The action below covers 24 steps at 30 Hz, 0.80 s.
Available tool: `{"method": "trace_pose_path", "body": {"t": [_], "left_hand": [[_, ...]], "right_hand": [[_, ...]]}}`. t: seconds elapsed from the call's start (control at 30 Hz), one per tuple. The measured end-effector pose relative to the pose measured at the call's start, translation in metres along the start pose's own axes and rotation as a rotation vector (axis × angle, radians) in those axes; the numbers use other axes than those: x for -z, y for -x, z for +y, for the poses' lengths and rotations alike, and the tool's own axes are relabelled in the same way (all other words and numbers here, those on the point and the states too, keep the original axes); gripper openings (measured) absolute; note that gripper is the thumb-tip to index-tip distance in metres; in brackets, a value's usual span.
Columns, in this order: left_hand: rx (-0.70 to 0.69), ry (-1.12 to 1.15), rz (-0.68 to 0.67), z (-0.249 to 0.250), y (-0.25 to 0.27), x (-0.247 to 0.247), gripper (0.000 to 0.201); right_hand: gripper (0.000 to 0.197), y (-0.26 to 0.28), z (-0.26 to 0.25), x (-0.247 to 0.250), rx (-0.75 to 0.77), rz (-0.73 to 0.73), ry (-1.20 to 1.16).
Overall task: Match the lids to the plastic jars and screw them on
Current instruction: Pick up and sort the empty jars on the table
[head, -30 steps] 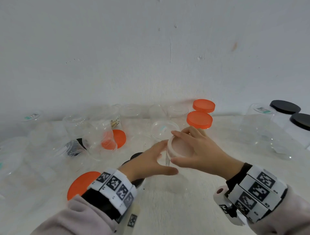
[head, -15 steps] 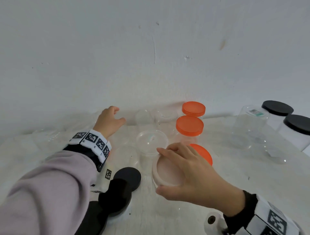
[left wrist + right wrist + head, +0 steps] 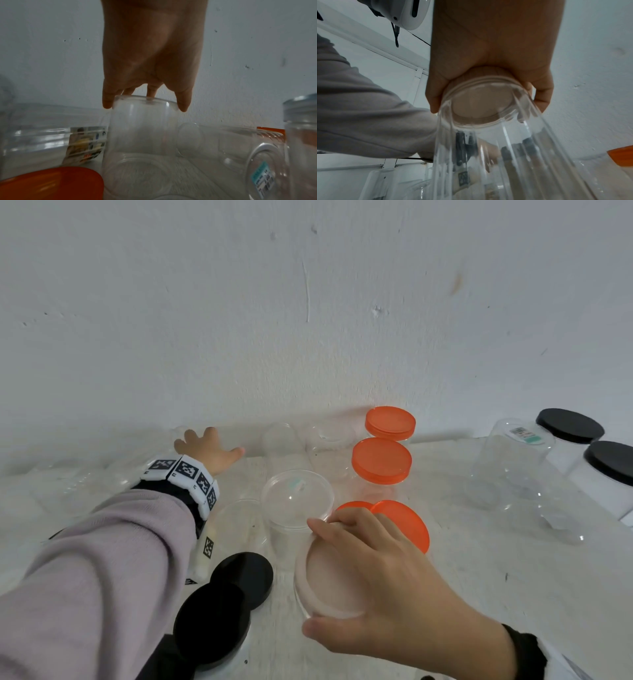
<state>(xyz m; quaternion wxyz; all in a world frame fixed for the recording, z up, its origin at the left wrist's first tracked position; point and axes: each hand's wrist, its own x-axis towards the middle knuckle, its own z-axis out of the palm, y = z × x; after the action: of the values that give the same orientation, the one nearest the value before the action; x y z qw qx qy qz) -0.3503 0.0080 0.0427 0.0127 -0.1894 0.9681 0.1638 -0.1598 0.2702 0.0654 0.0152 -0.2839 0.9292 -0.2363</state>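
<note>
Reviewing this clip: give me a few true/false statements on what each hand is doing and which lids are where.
1. The right hand grips a clear jar by its lidded top. True.
2. That jar's lid is orange. False: it is translucent whitish.
3. The left hand reaches toward the wall, fingertips on a clear jar's rim. True.
4. Two black lids lie near the right wrist. False: they lie by the left sleeve.
</note>
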Motion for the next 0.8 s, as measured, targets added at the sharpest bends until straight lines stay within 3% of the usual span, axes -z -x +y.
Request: {"method": "trace_pose_path", "body": {"t": [0.27, 0.57, 0.8], "left_hand": [[-0.011, 0.026, 0.019, -0.006, 0.011, 0.009, 0.080], [-0.180, 0.398, 0.175, -0.012, 0.043, 0.057, 0.083], [-0.259, 0.702, 0.409, -0.033, 0.091, 0.095, 0.076]], "right_hand": [[0.094, -0.001, 0.002, 0.002, 0.011, -0.039, 0.008], [0.097, -0.003, -0.007, 0.021, 0.079, -0.213, 0.049], [0.091, -0.034, -0.056, 0.026, 0.178, -0.037, -0.006]]}}
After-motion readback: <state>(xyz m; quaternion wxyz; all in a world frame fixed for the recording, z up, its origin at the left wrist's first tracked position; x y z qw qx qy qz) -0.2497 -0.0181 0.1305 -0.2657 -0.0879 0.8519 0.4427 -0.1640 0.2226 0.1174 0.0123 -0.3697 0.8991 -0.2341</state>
